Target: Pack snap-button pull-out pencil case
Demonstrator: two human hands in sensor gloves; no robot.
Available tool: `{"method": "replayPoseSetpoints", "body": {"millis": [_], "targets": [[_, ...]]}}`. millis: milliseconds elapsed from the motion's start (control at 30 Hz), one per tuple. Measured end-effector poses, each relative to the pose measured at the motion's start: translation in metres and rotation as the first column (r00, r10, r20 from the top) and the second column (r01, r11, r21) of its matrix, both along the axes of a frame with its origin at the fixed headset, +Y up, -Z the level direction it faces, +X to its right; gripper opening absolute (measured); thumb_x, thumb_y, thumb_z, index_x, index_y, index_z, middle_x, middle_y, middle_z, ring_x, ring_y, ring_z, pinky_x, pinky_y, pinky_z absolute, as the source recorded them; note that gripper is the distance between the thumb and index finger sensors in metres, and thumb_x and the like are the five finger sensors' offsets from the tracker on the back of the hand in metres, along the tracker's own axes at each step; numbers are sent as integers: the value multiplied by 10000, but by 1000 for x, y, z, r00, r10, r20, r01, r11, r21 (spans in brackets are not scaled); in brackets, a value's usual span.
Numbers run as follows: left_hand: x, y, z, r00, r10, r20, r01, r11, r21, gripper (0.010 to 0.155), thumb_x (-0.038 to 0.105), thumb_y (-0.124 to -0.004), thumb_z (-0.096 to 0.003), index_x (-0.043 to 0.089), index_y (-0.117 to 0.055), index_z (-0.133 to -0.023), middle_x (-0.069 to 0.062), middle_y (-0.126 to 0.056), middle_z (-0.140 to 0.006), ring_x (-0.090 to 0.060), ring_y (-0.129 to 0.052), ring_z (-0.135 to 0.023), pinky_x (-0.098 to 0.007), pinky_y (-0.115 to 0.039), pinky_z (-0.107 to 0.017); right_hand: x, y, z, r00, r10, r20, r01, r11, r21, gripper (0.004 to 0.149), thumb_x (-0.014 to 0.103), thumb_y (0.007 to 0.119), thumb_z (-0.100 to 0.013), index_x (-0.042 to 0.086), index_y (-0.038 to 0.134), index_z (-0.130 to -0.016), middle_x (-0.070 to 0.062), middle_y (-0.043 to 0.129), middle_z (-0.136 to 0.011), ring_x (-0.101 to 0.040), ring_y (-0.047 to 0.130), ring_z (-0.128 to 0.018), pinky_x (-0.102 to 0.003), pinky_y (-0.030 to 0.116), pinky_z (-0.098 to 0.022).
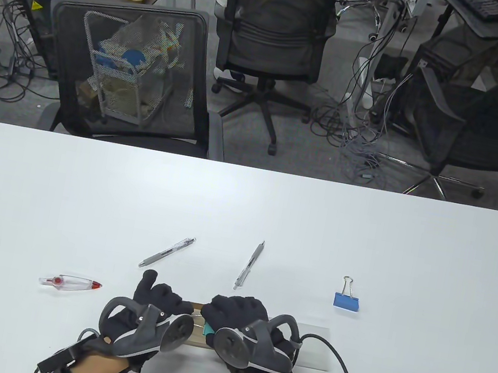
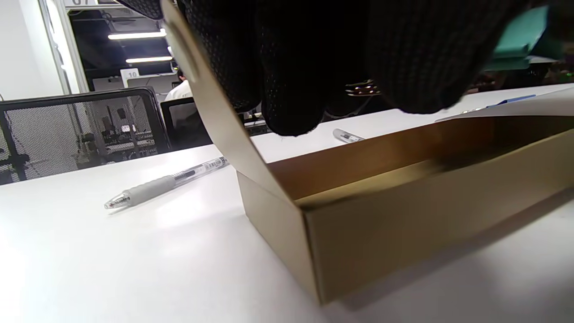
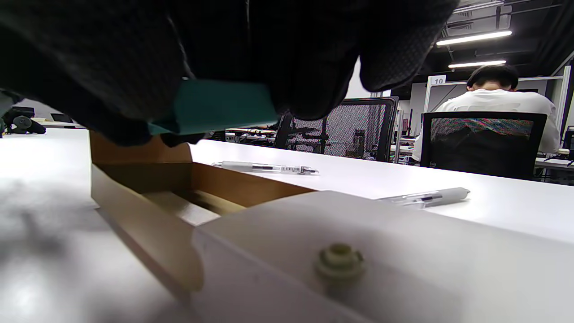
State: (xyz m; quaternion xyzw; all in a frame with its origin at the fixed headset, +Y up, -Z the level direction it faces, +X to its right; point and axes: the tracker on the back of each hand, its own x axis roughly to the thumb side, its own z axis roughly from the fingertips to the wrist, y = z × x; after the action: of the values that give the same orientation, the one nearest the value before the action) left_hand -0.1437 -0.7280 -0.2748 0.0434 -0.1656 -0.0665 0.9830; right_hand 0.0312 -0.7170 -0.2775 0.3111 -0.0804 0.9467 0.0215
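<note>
Here, right hand (image 1: 233, 316) holds a flat teal piece (image 3: 215, 105) over the brown cardboard tray (image 3: 148, 197).

left hand (image 1: 148, 318): fingers curled | right hand (image 1: 242, 334): fingers curled, side by side

We see two pens (image 1: 167, 252) (image 1: 249, 265) above our hands, a clip (image 1: 346, 301) at right, the case (image 1: 315, 346) lowest on the table (image 1: 414, 235).
</note>
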Motion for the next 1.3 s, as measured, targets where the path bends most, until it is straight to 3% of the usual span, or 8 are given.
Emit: {"method": "replayPoseSetpoints", "body": {"millis": [433, 633, 733, 867, 1033, 1300], "targets": [[-2, -2, 5, 996, 56, 65, -59, 997, 41, 536, 501, -898, -314, 326, -915, -820, 100, -1002, -783, -189, -971, -834, -608, -506, -841, 6, 1, -4, 999, -45, 1, 45, 998, -50, 646, 580, 806, -368, 377, 689, -970, 64, 722, -1080, -212, 807, -932, -493, 669, -730], [-4, -1, 4, 997, 56, 50, -58, 997, 42, 536, 500, -896, -315, 327, -911, -822, 100, -1001, -786, -187, -971, -834, -609, -502, -843, 43, 15, -13, 994, -10, 107, 26, 988, -153, 843, 671, 819, -326, 367, 529, -1057, 32, 603, -1160, -263, 705, -1016, -559, 580, -762], [-6, -2, 2, 998, 51, 34, -52, 998, 30, 536, 498, -894, -318, 326, -909, -825, 97, -998, -790, -189, -967, -839, -611, -498, -843, 72, 7, -21, 982, 60, 178, 0, 946, -323, 949, 710, 826, -289, 349, 456, -1085, 13, 532, -1193, -302, 618, -1062, -624, 487, -770], [-7, -4, 1, 999, 38, 20, -39, 999, 21, 536, 499, -895, -318, 327, -908, -826, 100, -997, -791, -188, -968, -839, -610, -499, -844, 99, -17, -28, 963, 119, 240, -21, 926, -377, 976, 696, 862, -266, 336, 468, -1083, 8, 544, -1191, -327, 602, -1069, -651, 461, -757], [-4, -7, 0, 1000, 8, 16, -8, 1000, 15, 536, 499, -895, -319, 331, -906, -827, 104, -996, -793, -186, -968, -840, -607, -501, -843, 106, -37, -32, 955, 139, 262, -22, 914, -406, 888, 652, 866, -292, 349, 532, -1056, 37, 621, -1155, -306, 670, -1041, -636, 495, -752], [21, -9, -3, 991, -132, 7, 132, 991, 4, 532, 497, -899, -322, 337, -908, -830, 106, -998, -794, -184, -969, -834, -602, -489, -847, 112, -42, -33, 958, 89, 274, 32, 913, -407, 865, 647, 869, -284, 378, 551, -1043, 70, 630, -1142, -288, 676, -1029, -610, 527, -751]]}}
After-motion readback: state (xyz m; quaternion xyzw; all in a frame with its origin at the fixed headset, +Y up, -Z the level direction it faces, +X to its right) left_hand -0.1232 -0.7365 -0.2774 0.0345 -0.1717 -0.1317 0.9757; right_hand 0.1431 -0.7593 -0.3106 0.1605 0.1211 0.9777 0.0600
